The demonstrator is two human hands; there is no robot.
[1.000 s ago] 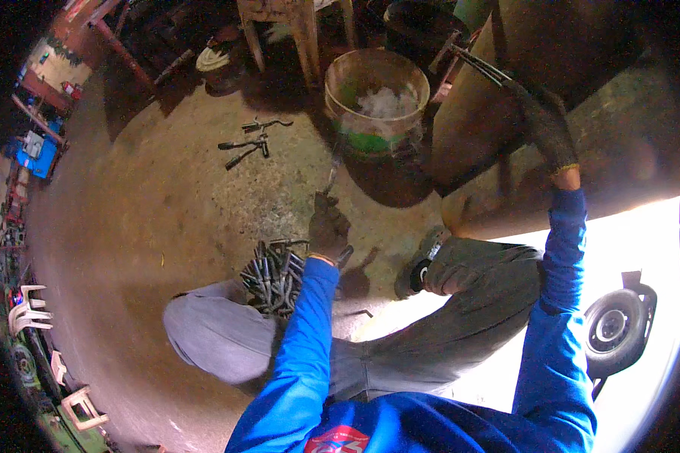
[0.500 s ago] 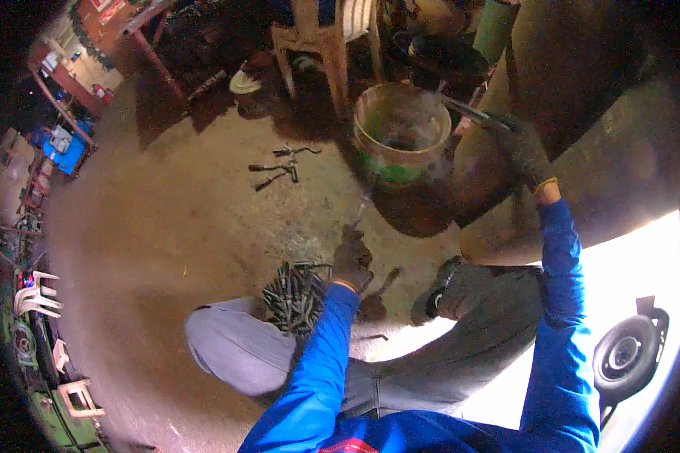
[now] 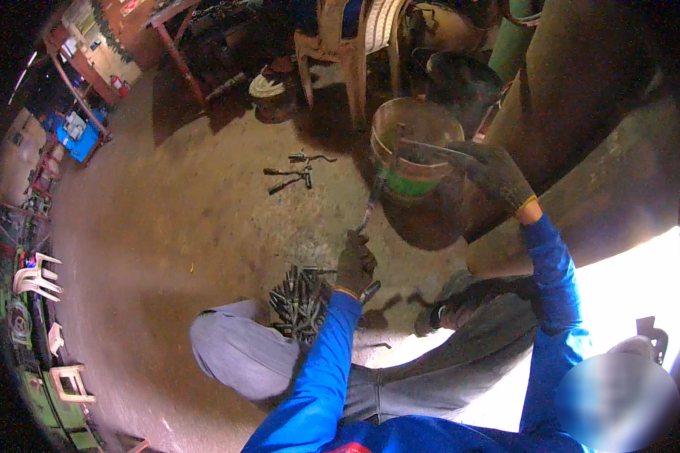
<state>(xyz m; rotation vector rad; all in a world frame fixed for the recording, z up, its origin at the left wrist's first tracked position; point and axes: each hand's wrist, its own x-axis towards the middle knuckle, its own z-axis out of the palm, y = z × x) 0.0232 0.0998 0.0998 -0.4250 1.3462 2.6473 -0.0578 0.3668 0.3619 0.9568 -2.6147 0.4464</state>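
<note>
My left hand [image 3: 356, 263], in a dark glove, is closed around a dark metal rod [image 3: 373, 202]. Its far end reaches up beside the bucket, and its near end sticks out below my fist. My right hand [image 3: 499, 175], gloved too, grips a long thin metal tool [image 3: 431, 146] that points left across the mouth of the bucket [image 3: 418, 171]. The tool's exact kind cannot be made out. That bucket is pale and dirty, with green on its lower side. A pile of dark metal parts [image 3: 298, 302] lies left of my left wrist.
Several similar metal parts [image 3: 301, 175] lie on the concrete floor [image 3: 166, 196] farther off. Behind the bucket stand a plastic chair [image 3: 349, 64] and a dark round pan-like thing [image 3: 465, 83]. A large brown curved surface [image 3: 574, 98] fills the right. A blurred shape [image 3: 618, 404] appears at lower right.
My right hand has come left and down, bringing its tool over the bucket's mouth. The rod in my left hand now reaches up beside the bucket. The whole view has shifted slightly.
</note>
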